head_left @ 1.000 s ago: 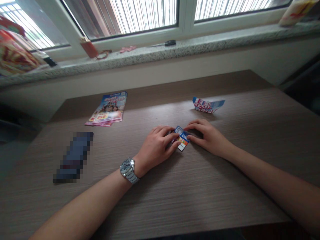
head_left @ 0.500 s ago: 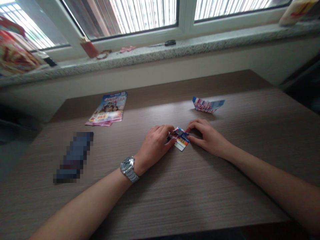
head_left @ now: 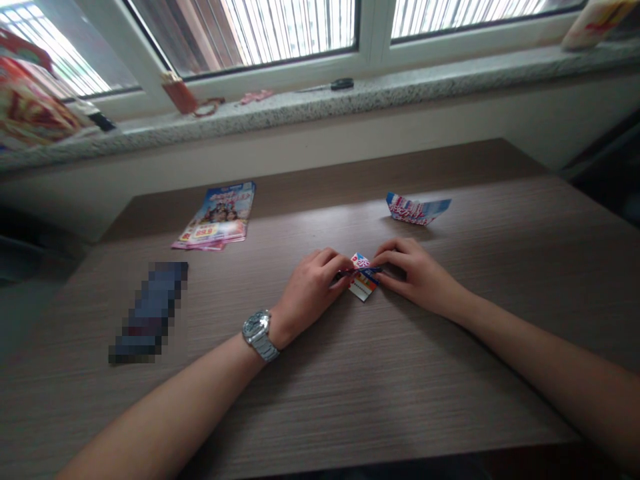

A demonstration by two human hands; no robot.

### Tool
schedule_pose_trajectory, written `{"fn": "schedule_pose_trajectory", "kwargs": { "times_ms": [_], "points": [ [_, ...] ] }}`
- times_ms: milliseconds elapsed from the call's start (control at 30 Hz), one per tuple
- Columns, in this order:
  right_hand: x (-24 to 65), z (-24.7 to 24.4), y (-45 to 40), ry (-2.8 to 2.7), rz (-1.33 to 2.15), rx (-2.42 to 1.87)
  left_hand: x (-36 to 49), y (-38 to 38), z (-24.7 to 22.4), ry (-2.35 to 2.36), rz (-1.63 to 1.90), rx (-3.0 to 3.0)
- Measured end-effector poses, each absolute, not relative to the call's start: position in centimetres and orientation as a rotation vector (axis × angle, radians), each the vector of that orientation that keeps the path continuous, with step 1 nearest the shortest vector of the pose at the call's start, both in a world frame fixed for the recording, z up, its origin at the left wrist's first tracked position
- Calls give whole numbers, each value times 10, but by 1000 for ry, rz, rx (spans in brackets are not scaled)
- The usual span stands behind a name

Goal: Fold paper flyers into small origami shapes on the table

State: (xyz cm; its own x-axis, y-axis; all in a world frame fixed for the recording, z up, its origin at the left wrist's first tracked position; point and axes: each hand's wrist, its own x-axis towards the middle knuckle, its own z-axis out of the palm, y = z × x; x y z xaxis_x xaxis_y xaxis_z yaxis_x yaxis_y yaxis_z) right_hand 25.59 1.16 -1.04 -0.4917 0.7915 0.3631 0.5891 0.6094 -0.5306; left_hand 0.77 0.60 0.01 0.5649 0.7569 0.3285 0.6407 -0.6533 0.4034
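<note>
A small folded piece of printed paper [head_left: 363, 287] lies near the middle of the wooden table [head_left: 320, 400], its lower part white and orange. Its raised blue flap is seen nearly edge-on. My left hand [head_left: 315, 287], with a metal watch at the wrist, pinches the paper's left corner between thumb and fingers. At the right corner, my right hand [head_left: 417, 277] has its thumb and fingertips closed on the paper. Beyond my right hand stands a folded, boat-like printed paper [head_left: 417, 210].
A stack of colourful leaflets [head_left: 220, 213] lies at the back left. Nearer on the left is a dark, pixelated object [head_left: 153, 310]. On the stone windowsill [head_left: 290, 110] are a red item with a loop [head_left: 180, 95], a dark small object [head_left: 342, 84] and a bag [head_left: 30, 103].
The blue flap with the square code has lifted from lying fairly flat to nearly upright, showing red and white print behind it. Both hands keep their hold, almost in place.
</note>
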Motion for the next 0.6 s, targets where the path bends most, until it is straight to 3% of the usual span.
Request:
{"fn": "schedule_pose_trajectory", "kwargs": {
  "times_ms": [600],
  "points": [
    [257, -13, 10, -2342, 355, -986, -8, 10, 2, 1122, 606, 2702]
  ]
}}
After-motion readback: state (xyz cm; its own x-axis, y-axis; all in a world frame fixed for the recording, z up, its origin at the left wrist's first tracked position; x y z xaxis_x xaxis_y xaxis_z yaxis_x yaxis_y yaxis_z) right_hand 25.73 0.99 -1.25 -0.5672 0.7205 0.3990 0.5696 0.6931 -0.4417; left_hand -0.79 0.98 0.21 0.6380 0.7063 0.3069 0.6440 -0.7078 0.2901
